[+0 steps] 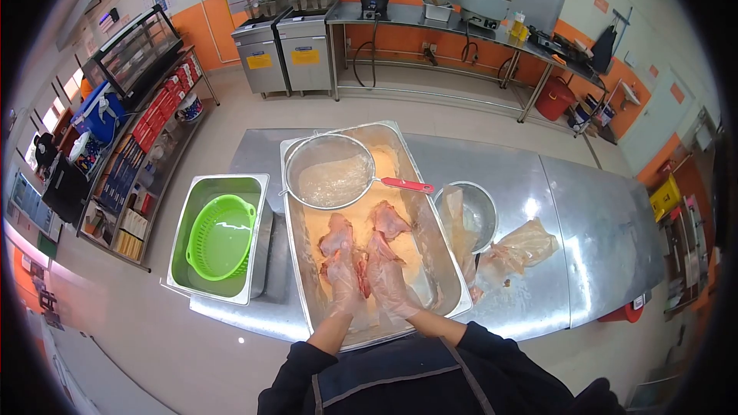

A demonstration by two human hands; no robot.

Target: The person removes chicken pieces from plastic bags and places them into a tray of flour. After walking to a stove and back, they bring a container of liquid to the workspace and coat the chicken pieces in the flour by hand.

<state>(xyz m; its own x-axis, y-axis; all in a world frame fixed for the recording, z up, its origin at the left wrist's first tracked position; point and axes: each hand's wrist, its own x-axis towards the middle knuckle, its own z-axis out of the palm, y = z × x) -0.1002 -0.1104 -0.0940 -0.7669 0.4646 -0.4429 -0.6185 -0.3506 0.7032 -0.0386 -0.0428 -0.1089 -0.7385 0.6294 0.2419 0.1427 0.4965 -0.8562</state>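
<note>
- Coating chicken in a flour tray (430, 261); both hands are gloved and down in the near half of it.
- Left hand (344, 280): fingers curled loosely round a raw chicken piece (336, 234), which lies on the flour left of centre.
- Right hand (390, 280): fingers laid over and partly wrapped round a second piece (388, 223), just right of the first. The two pieces and the two hands touch or nearly touch at the middle.
- Both pieces look pink and mostly bare, with only a thin dusting, so my read is the coating has barely begun on these two.
- Sieve (330, 173) with the red handle rests across the far end of the tray, holding some flour; no hand is on it.
- Steel bowl (480, 211) just right of the tray holds what looks like more raw chicken, so more appears to be waiting. I cannot count the pieces.
- Plastic bag (523, 246) lies crumpled on the table (600, 215), right of the bowl; contents unclear.
- Green colander (221, 237) sits in the green pan (192, 223) left of the tray. No coated pieces show in it, so I judge nothing is finished yet.
- Left to do, as I judge it: press and turn these two, then the rest from the bowl.
</note>
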